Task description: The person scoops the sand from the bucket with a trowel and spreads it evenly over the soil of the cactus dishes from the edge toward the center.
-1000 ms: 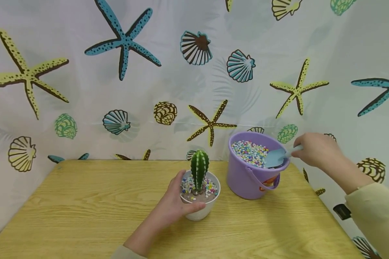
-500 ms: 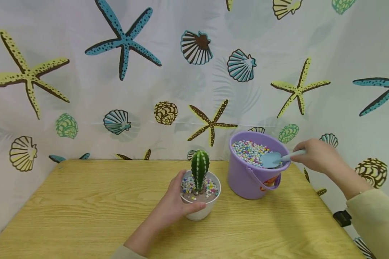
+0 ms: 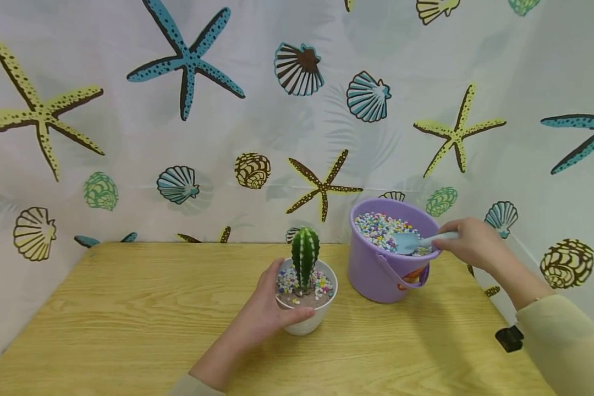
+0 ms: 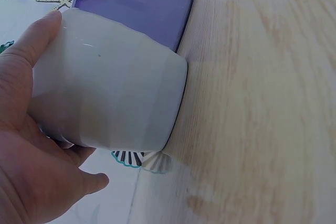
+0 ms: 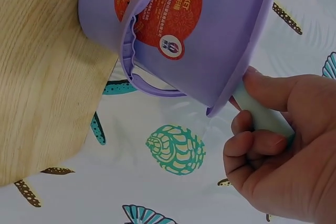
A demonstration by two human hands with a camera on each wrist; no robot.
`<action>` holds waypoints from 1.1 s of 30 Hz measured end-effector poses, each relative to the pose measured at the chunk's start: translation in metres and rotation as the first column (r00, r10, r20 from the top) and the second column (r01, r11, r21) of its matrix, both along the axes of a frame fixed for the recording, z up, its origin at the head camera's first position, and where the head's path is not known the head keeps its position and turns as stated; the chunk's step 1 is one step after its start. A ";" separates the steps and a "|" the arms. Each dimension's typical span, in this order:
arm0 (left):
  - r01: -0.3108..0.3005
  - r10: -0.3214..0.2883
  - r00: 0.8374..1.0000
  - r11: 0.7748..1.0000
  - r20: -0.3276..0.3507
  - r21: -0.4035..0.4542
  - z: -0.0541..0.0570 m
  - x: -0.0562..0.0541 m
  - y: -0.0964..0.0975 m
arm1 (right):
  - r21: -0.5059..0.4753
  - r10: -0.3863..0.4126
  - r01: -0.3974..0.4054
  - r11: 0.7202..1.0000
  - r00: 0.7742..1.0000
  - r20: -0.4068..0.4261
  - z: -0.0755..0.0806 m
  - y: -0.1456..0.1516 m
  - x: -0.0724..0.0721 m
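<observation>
In the head view, my left hand (image 3: 262, 316) holds the white flower pot (image 3: 304, 325), thumb along the near side of the rim. A green cactus (image 3: 304, 258) stands in it, with brown soil and multicoloured beads around its base. The left wrist view shows the thumb and fingers around the pot's wall (image 4: 110, 82). My right hand (image 3: 475, 245) grips a light blue toy shovel (image 3: 407, 242), its blade among the beads (image 3: 378, 228) inside a purple bucket (image 3: 378, 278). In the right wrist view, curled fingers wrap the shovel's handle (image 5: 265, 116) at the bucket's rim.
Pot and bucket stand on a wooden table (image 3: 143, 313), the bucket behind and right of the pot near the far edge. A white curtain (image 3: 277, 126) with starfish and shells hangs behind. The bucket's handle (image 5: 126, 51) hangs down. A small black object (image 3: 509, 338) shows beside the table's right edge.
The shovel's blade has shifted left and lies flatter over the beads. My right hand has lowered towards the bucket's rim. The left hand and pot stay in place.
</observation>
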State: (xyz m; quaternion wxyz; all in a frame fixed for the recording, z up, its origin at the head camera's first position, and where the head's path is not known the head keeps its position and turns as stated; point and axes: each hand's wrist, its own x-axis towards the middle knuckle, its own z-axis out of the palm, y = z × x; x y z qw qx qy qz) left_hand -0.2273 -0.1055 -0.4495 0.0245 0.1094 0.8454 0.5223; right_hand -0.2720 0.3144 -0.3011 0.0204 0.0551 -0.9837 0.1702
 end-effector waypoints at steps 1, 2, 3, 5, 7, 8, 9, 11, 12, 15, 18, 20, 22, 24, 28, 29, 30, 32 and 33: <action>-0.002 0.002 1.000 1.000 0.004 0.000 0.000 0.000 0.000 | -0.008 -0.002 0.002 1.000 1.000 0.000 -0.001 0.000 0.000; -0.004 0.004 1.000 1.000 0.007 -0.001 0.000 -0.001 0.000 | -0.014 -0.005 0.005 1.000 1.000 0.000 -0.001 -0.001 0.000; -0.005 0.005 1.000 1.000 0.008 -0.002 0.000 -0.001 -0.001 | -0.021 -0.009 0.009 1.000 1.000 0.001 -0.002 -0.001 -0.001; -0.005 0.005 1.000 1.000 0.009 -0.004 0.000 -0.001 -0.001 | -0.033 -0.016 0.016 0.999 1.000 0.004 -0.003 -0.001 -0.001; -0.006 0.006 1.000 1.000 0.011 -0.004 0.000 -0.001 -0.001 | -0.041 -0.020 0.020 0.999 1.000 0.007 -0.004 -0.002 -0.001; -0.006 0.006 1.000 1.000 0.009 -0.005 0.000 -0.001 -0.001 | -0.042 -0.022 0.022 0.999 1.000 0.005 -0.004 -0.002 -0.002; -0.007 0.007 1.000 1.000 0.009 -0.007 0.000 0.000 -0.001 | -0.045 -0.024 0.024 0.999 1.000 0.005 -0.005 -0.002 -0.002; -0.007 0.007 1.000 1.000 0.008 -0.008 0.000 0.000 -0.002 | -0.050 -0.026 0.026 0.998 1.000 0.001 -0.005 -0.002 -0.001; -0.007 0.007 1.000 1.000 0.009 -0.008 0.000 0.000 -0.002 | -0.057 -0.026 0.026 0.998 1.000 0.003 -0.006 -0.002 -0.001; -0.004 0.004 1.000 1.000 0.007 -0.005 0.001 0.000 -0.001 | -0.075 -0.017 0.017 0.997 1.000 0.000 -0.010 -0.003 -0.002; 0.002 -0.002 1.000 1.000 0.005 -0.003 0.001 0.000 -0.001 | -0.086 -0.013 0.013 0.996 1.000 -0.007 -0.014 -0.003 -0.002; 0.004 -0.004 1.000 1.000 0.000 -0.002 0.001 0.001 0.000 | -0.085 -0.017 0.015 0.996 1.000 -0.019 -0.016 -0.003 -0.003; 0.002 -0.002 1.000 1.000 0.000 -0.004 0.001 0.001 0.000 | -0.091 -0.026 0.024 0.996 0.999 -0.019 -0.017 -0.003 -0.003; 0.000 0.000 1.000 1.000 0.000 -0.006 0.001 0.001 0.000 | -0.099 -0.032 0.030 0.995 0.999 -0.017 -0.017 -0.004 -0.003; 0.005 -0.005 1.000 1.000 -0.002 -0.001 0.001 0.001 0.000 | -0.112 -0.042 0.041 0.993 0.999 -0.006 -0.016 -0.005 -0.002; 0.008 -0.008 1.000 1.000 -0.003 0.003 0.001 0.001 -0.001 | -0.116 -0.044 0.044 0.992 0.999 -0.002 -0.015 -0.006 -0.002; 0.009 -0.009 1.000 1.000 -0.005 0.007 0.001 0.001 -0.001 | -0.119 -0.047 0.046 0.992 0.999 0.001 -0.015 -0.006 -0.002; 0.011 -0.011 1.000 1.000 -0.005 0.013 0.001 0.001 -0.001 | -0.127 -0.049 0.050 0.991 0.999 0.009 -0.015 -0.007 -0.002; 0.011 -0.011 1.000 1.000 -0.002 0.015 0.000 0.001 -0.001 | -0.132 -0.050 0.052 0.990 0.999 0.013 -0.014 -0.007 -0.001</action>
